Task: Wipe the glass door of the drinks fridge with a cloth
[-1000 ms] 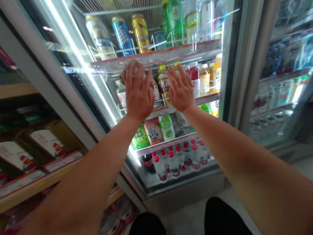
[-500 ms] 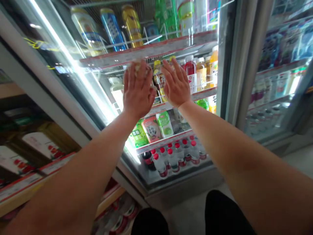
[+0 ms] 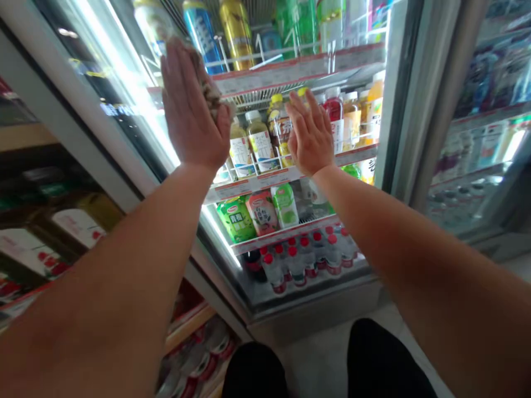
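Note:
My left hand (image 3: 193, 113) presses a crumpled beige-and-brown cloth (image 3: 211, 91) to the glass door (image 3: 257, 301) of a drinks fridge, at the upper left of the pane. Its fingers lie long and close together over the cloth, thumb out to the side; much of the cloth is hidden beneath them. Further right, my right hand (image 3: 311, 132) rests with spread fingers against the same glass and holds nothing. Behind the pane, yellow-capped tea bottles (image 3: 280, 124) stand between the two hands.
Cans (image 3: 236, 33) fill the top fridge shelf, with juice cartons (image 3: 261, 213) and red-capped water bottles (image 3: 294, 268) lower down. A metal door frame (image 3: 429, 105) runs along the right. Shelves with large bottles (image 3: 78, 221) stand at left. My knees (image 3: 254, 370) show below.
My left hand has slid up and to the left across the glass with the cloth, away from my right hand. The right hand stays near the same bottles; the view has shifted slightly.

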The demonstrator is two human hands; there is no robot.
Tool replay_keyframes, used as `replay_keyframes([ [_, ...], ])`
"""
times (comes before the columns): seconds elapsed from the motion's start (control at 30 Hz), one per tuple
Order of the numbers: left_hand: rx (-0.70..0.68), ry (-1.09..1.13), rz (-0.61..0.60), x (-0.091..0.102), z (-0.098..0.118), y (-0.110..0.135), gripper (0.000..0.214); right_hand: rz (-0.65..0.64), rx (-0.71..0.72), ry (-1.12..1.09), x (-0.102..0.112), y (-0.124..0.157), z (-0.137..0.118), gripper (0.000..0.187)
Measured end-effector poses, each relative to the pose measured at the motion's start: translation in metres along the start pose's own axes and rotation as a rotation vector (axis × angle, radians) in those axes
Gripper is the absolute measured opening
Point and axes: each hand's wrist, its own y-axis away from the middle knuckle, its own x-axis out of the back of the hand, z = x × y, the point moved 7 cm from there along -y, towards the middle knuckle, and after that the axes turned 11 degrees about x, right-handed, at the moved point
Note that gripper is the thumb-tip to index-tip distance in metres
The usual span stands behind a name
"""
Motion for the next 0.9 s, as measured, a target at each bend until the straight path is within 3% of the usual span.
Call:
replay_keyframes([
  [0.07,-0.042,0.094,-0.140,-0.002,0.007,0.003,0.075,0.000,-0.001,0.005,0.000,0.000,0.000,0.061],
  [0.17,-0.198,0.279,-0.497,-0.008,0.029,0.011,0.070,0.035,0.006,0.013,0.001,0.001,-0.001,0.060],
  [0.23,-0.225,0.357,-0.610,-0.007,0.037,0.014,0.061,0.055,0.018,0.017,0.002,0.000,0.000,0.060],
  [0.33,-0.198,0.333,-0.573,-0.003,0.039,0.013,0.058,0.030,0.062,0.029,0.007,-0.003,0.006,0.061],
  [0.43,-0.160,0.265,-0.463,-0.002,0.035,0.013,0.067,-0.063,0.222,0.022,0.011,-0.005,0.012,0.062],
  [0.53,-0.038,0.190,-0.232,0.000,0.020,0.010,0.084,-0.148,0.374,0.000,0.011,-0.001,0.015,0.061],
  [0.6,0.078,0.137,-0.038,-0.002,0.004,0.010,0.093,-0.154,0.381,0.007,0.011,0.002,0.017,0.061],
  [0.7,0.211,0.088,0.147,-0.010,-0.020,0.010,0.083,-0.141,0.334,0.024,0.009,0.005,0.018,0.060],
  [0.8,0.223,0.114,0.109,-0.016,-0.028,0.007,0.069,-0.130,0.297,0.035,0.007,0.008,0.017,0.058],
  [0.9,0.019,0.217,-0.185,-0.014,-0.004,0.007,0.068,-0.104,0.287,0.050,0.007,0.010,0.016,0.058],
])
